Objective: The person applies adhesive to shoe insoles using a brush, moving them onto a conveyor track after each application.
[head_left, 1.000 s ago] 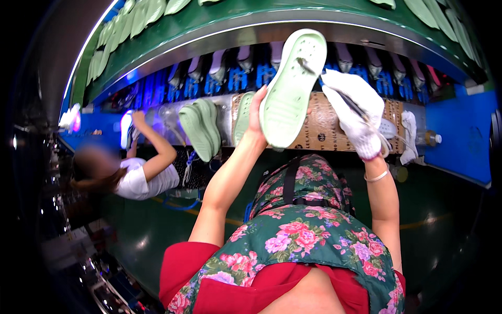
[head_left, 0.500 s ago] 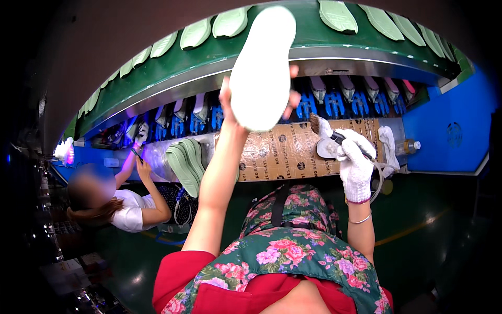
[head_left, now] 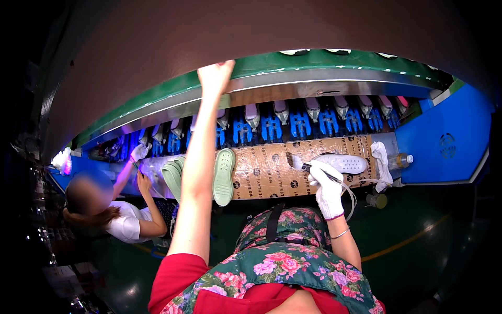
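Right hand (head_left: 328,192), white-gloved, closed on a brush (head_left: 300,165) over the cardboard-covered bench (head_left: 261,172). Left hand (head_left: 215,76), bare, now flat against the green upper shelf (head_left: 334,63), fingers open and empty; the pale sole it held up half a second ago is gone, presumably shelved. Another green sole (head_left: 224,176) lies at the bench's front edge.

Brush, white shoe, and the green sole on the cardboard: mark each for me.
brush (head_left: 294,161): head view, on its bristle end.
white shoe (head_left: 342,163): head view, middle of its upper.
green sole (head_left: 224,176): head view, centre of its dotted face.
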The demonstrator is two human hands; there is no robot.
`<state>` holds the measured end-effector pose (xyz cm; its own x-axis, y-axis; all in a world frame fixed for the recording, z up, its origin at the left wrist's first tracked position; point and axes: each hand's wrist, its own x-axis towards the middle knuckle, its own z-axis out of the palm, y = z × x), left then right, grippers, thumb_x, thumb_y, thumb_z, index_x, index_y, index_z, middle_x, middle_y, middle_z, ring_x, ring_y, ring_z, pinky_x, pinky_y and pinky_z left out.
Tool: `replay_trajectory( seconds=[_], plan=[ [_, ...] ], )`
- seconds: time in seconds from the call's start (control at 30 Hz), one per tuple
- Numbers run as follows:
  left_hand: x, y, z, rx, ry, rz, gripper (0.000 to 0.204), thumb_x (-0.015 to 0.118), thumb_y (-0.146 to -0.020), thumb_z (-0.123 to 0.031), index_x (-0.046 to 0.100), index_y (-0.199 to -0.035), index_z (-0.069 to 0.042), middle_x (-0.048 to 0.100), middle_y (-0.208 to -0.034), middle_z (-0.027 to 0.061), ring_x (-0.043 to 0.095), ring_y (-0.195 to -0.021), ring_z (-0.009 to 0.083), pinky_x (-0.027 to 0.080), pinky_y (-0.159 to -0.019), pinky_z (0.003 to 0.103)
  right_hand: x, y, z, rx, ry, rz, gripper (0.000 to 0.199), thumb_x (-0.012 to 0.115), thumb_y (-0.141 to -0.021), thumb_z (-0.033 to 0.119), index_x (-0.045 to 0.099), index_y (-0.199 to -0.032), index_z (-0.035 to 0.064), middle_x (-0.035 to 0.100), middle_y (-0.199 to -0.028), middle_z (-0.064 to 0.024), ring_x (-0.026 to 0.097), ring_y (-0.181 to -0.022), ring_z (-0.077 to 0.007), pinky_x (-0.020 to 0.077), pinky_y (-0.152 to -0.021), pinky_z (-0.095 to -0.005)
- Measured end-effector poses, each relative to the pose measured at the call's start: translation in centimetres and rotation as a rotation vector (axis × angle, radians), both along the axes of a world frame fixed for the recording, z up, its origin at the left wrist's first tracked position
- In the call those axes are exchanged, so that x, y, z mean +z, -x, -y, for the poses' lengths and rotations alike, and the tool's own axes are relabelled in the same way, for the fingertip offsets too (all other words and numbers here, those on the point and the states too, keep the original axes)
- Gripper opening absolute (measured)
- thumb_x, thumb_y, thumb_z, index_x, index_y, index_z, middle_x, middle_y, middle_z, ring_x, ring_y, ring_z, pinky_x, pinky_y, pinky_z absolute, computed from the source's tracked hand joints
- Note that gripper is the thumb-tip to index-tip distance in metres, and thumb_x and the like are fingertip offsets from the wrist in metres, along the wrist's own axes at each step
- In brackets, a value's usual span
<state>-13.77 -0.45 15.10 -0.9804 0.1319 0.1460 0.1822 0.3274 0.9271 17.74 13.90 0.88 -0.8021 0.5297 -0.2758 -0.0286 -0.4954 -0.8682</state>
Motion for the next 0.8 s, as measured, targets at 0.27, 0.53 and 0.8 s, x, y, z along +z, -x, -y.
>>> replay_trajectory(
  seconds=[0.27,0.53,0.8],
  plan=[
    [-2.8,1.2,10.0,-0.249,-0.443,-0.267,0.023,0.064,-0.083,-0.001,0.049,-0.1,-0.006,0.056,-0.119,0.0138,0.052,-0.112,0.0221,0.035,-0.104,0.036,0.3,2.2,1.5,0.071,0.105,0.013,0.025,0.069,-0.083,0.002,0.068,-0.108,-0.0042,0.069,-0.082,-0.0093,0.064,-0.064,-0.0126,0.0467,-0.055,-0.0208],
    [-3.3,-9.3,19.8,0.277,-0.765,-0.334,0.036,0.045,-0.089,-0.018,0.047,-0.122,-0.002,0.059,-0.12,0.0187,0.06,-0.107,0.029,0.049,-0.095,0.041,3.9,4.1,-0.5,0.016,0.271,-0.175,0.027,0.064,-0.087,0.003,0.06,-0.112,-0.0067,0.066,-0.099,-0.014,0.06,-0.066,-0.0133,0.0468,-0.056,-0.0207],
    [-11.0,-17.3,14.3,0.005,-0.789,0.607,0.029,0.053,-0.092,-0.029,0.063,-0.097,-0.002,0.066,-0.091,0.0096,0.065,-0.078,0.017,0.054,-0.078,0.032,10.3,6.1,5.6,0.401,0.024,-0.189,0.025,0.069,-0.083,0.003,0.067,-0.106,-0.0053,0.07,-0.089,-0.0125,0.065,-0.07,-0.014,0.0518,-0.059,-0.0235]
  ],
)
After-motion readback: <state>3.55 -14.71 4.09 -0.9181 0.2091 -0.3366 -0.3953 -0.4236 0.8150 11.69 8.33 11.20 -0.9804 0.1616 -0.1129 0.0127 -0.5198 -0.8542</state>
